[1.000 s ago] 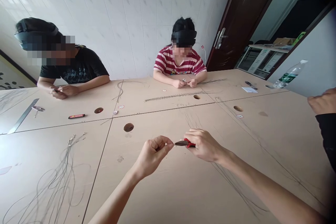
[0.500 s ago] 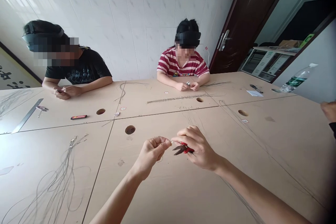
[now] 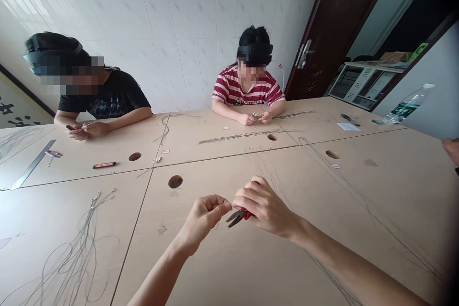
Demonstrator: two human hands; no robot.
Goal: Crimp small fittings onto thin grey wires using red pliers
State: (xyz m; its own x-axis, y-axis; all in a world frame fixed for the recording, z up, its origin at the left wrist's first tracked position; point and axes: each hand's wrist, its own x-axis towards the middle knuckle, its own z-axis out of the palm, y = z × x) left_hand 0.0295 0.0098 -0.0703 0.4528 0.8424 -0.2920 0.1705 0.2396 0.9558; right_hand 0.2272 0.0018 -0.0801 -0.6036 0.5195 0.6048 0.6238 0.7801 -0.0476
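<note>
Worktop (image 3: 193,272) of pale beige board carries, at left, a loose bundle of long, thin grey cords (image 3: 92,209). Over its middle, the bare right hand (image 3: 263,208) and left hand (image 3: 204,219) nearly meet. The right fingers wrap red-handled pliers (image 3: 236,218), whose dark metal jaws stand parted beneath the left fingertips. The left fingers pinch a thin, faint cord (image 3: 215,228), its small loop showing just below.
</note>
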